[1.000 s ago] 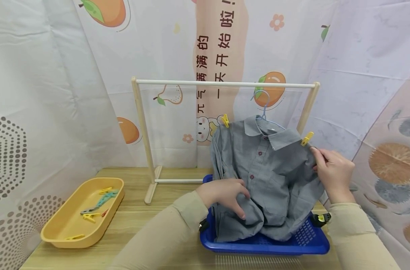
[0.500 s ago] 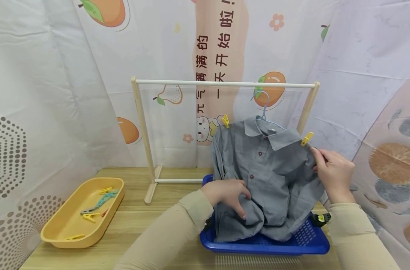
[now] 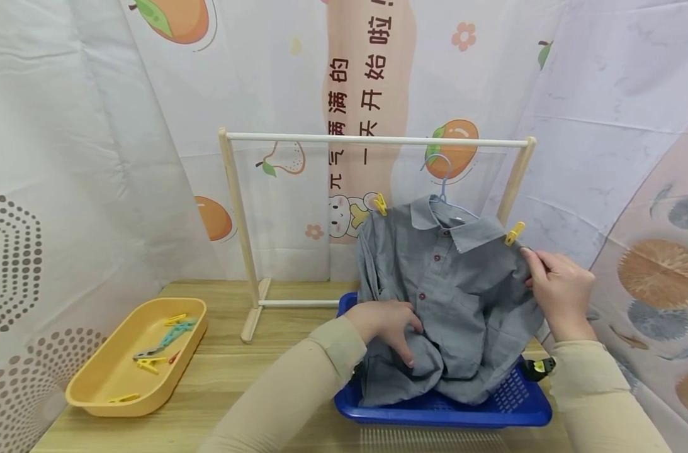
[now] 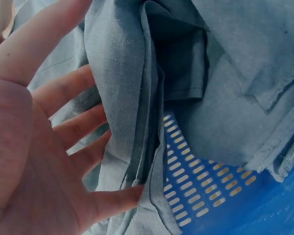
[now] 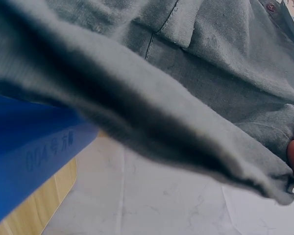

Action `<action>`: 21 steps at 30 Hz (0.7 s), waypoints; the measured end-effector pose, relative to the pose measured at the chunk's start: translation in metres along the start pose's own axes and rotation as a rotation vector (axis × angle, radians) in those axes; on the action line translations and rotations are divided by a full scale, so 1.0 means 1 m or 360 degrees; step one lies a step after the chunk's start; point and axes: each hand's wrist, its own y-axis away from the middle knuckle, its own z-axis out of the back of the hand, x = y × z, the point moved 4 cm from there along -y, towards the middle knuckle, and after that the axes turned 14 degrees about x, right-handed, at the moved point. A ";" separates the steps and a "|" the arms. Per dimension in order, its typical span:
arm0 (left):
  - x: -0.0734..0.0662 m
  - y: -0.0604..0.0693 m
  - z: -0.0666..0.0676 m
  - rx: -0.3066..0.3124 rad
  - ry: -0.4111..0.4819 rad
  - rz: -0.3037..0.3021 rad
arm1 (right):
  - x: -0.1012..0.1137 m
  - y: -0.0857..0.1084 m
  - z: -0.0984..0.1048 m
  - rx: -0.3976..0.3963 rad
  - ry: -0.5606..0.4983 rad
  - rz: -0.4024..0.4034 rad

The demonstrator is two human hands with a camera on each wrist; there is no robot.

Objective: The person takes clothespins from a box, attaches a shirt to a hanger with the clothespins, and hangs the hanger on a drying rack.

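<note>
Wooden counter [image 3: 230,358], near right edge | grey shirt [image 3: 457,308] on hanger [image 3: 442,197], both shoulders wearing yellow pegs [image 3: 514,234] | undone: hanger apparently off rail [image 3: 321,138] | left grip [image 3: 386,324] spread, right grip [image 3: 560,289] pinching grey shirt

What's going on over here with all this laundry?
Someone's right hand is pinching a grey shirt near the shoulder, while the left hand, fingers spread, touches its front. The shirt is on a light-blue hanger with a yellow clip at each shoulder. Its lower part sits in a blue basket. The hanger's hook isn't over the rack's bar. More clips lie in the yellow tray.
</note>
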 end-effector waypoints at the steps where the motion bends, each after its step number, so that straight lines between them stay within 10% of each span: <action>1: 0.000 -0.001 0.000 0.0009 0.0003 0.0006 | 0.000 0.000 0.000 -0.0003 0.0001 0.0001; 21: -0.003 -0.017 -0.019 0.0092 -0.0133 0.0186 | -0.005 0.002 -0.004 -0.0035 -0.0012 0.0001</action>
